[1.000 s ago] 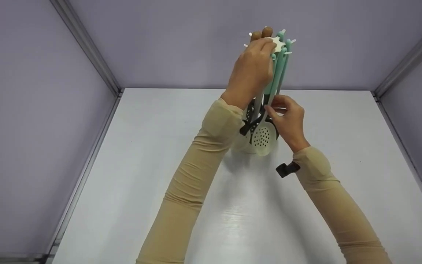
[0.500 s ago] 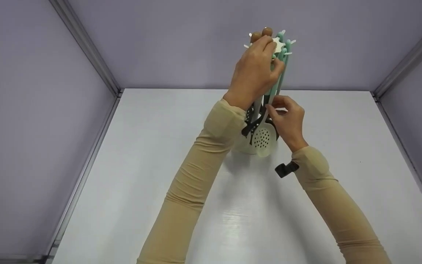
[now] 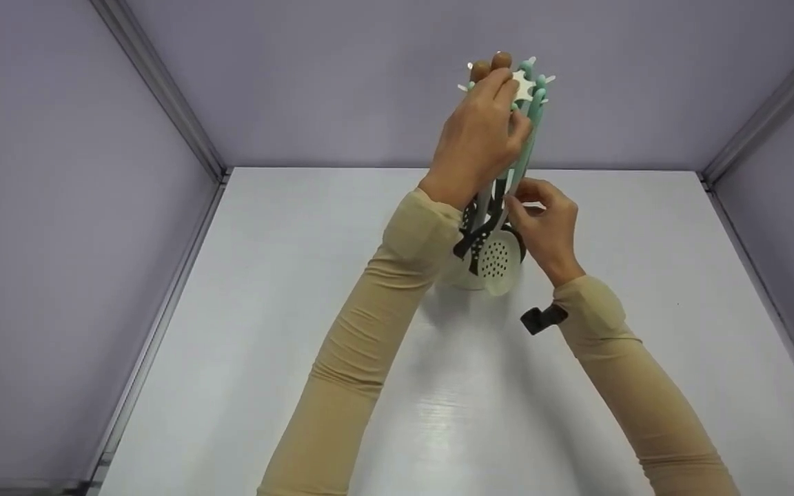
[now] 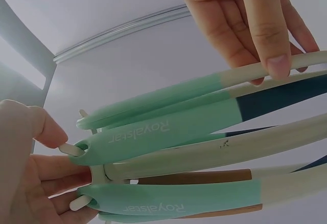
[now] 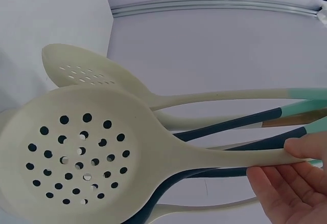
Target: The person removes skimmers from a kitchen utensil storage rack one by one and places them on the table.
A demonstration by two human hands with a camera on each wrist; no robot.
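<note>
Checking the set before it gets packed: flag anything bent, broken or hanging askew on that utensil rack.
Nothing stands out. The utensils hang from the rack; the skimmer looks whole, pinched by the right hand, the left hand at its hook.

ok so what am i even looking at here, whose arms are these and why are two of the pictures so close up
These are a person's two arms in tan sleeves, filmed by three cameras at one moment. The wide picture comes from a camera on the person's head, looking down at a white table inside pale walls. The two close pictures come from cameras strapped to each wrist, which is why everything looks huge there.

On the table stands a utensil rack with kitchen tools hanging from pegs at its top. The left hand is up at that top, fingers touching the pegs and the mint green handle ends. The right hand is lower down and pinches the cream stem of a round skimmer full of holes. Beside it hang a slotted spoon and some dark blue tools.
</note>
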